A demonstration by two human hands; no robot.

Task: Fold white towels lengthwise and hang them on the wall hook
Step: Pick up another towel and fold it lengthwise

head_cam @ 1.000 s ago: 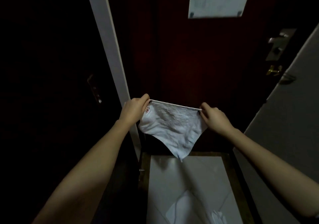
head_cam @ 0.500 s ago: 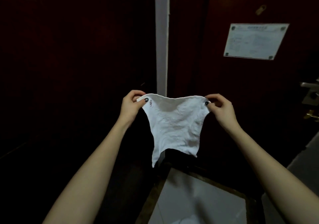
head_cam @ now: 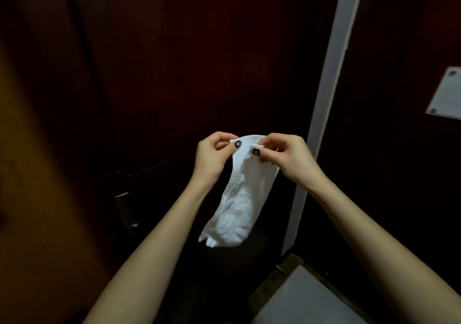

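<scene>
While you pinch both top corners together, match them edge to edge before either grip lets go, and check the long sides lie flush; a skewed fold will likely hang crooked. Your left hand (head_cam: 212, 156) pinches one corner of the white towel (head_cam: 239, 203) and your right hand (head_cam: 287, 159) pinches the other, thumbs nearly meeting. You hold the towel in the air just left of the white door-frame strip (head_cam: 324, 99). It hangs as a narrow doubled length of rough terry, its lower end uneven. No hook is in view.
</scene>
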